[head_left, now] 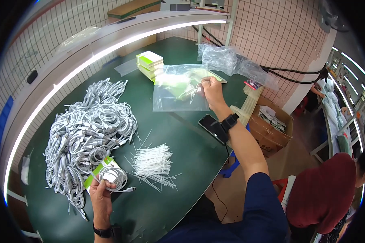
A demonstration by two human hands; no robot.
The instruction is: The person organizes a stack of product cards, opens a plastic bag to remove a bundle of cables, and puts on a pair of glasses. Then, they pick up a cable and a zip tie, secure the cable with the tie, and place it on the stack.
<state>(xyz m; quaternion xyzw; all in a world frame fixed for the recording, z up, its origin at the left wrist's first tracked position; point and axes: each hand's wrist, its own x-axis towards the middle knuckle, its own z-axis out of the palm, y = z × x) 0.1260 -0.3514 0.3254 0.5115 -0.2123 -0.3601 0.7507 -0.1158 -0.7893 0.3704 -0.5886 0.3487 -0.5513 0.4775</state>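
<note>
My left hand (100, 193) holds a coiled white cable (114, 176) against a green-and-white card (98, 173), near the table's front edge. Stretched out far across the table, my right hand (212, 91) pinches the top edge of a clear plastic bag (178, 96) with green-and-white cards inside it. A large heap of coiled white cables (87, 135) lies left of centre. Beside it lies a bundle of white twist ties (153, 165).
A stack of green-and-white cards (150, 62) sits behind the bag. Crumpled clear bags (231, 62) lie at the table's far right. A black phone (213, 127) rests near the right edge. An open cardboard box (271, 129) stands on the floor. A person in red (324, 194) sits at right.
</note>
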